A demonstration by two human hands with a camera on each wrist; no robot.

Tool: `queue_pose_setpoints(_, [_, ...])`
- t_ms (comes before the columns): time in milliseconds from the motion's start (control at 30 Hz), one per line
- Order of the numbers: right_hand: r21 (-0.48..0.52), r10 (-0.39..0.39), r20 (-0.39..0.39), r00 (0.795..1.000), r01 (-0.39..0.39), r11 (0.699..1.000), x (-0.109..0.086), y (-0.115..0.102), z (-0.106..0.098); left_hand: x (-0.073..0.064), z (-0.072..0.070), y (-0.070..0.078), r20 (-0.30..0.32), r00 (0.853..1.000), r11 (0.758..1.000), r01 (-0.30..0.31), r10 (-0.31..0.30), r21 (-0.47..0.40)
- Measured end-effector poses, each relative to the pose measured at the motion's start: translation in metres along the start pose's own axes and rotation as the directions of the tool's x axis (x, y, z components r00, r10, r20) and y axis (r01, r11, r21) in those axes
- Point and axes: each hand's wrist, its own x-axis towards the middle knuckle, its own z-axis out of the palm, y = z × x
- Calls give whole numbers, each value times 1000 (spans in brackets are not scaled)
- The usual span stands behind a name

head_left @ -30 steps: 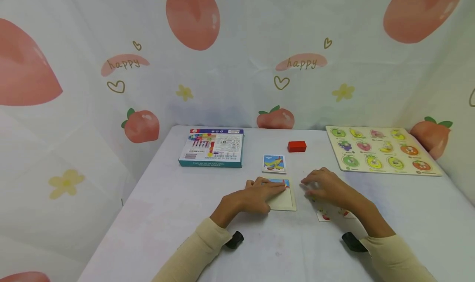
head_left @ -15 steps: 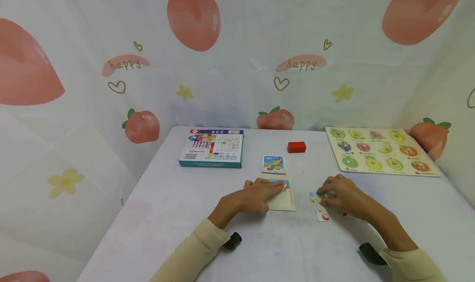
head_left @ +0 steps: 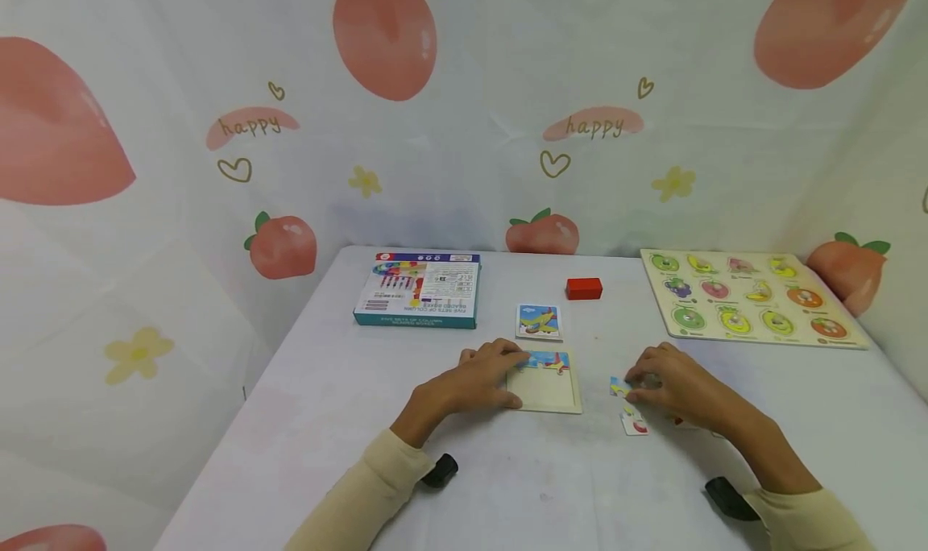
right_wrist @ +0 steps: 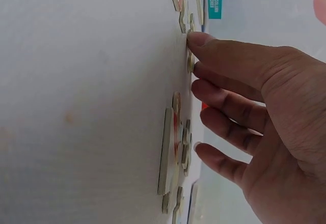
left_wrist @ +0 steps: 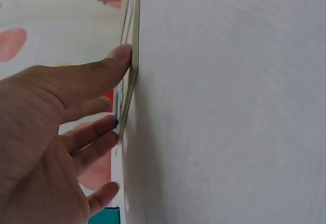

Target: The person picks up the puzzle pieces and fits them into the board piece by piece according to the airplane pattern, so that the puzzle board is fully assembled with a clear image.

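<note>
My left hand (head_left: pixel 471 380) rests at the left side of a shallow wooden puzzle tray (head_left: pixel 545 393), its thumb at the front edge and its fingers near the back. Blue-sky puzzle pieces (head_left: pixel 551 360) fill the tray's back strip; the front is bare wood. On the table right of the tray, my right hand (head_left: pixel 674 383) pinches a small blue-and-yellow puzzle piece (head_left: pixel 619 385) between thumb and fingers. Just in front lies a white-and-red puzzle piece (head_left: pixel 635 424). More loose puzzle pieces (right_wrist: pixel 170 152) lie under and beside that hand, partly hidden in the head view.
Behind the tray lies a square airplane picture (head_left: pixel 539 322). A red block (head_left: pixel 584 288) sits farther back. The teal-edged box (head_left: pixel 418 292) stands at the back left, and a fruit puzzle board (head_left: pixel 754 300) lies at the back right.
My right hand has moved right and down from beside the tray to the loose pieces and taken hold of one. My left hand has drawn back left, uncovering the pieces in the tray.
</note>
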Motion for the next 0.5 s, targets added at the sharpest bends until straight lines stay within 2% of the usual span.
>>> queue_pose_setpoints(133, [19, 14, 2, 1000, -14, 1000, -1, 0, -1, -1, 0, -5, -5, 1000, 1000, -4, 4, -4])
queue_pose_setpoints(267, [25, 24, 4, 1000, -25, 999, 0, 0, -1, -1, -2, -7, 8, 1000, 999, 18, -18, -32])
queue_pose_setpoints(500, [32, -2, -5, 1000, 2, 999, 9, -9, -1, -2, -4, -9, 9, 1000, 998, 29, -29, -47])
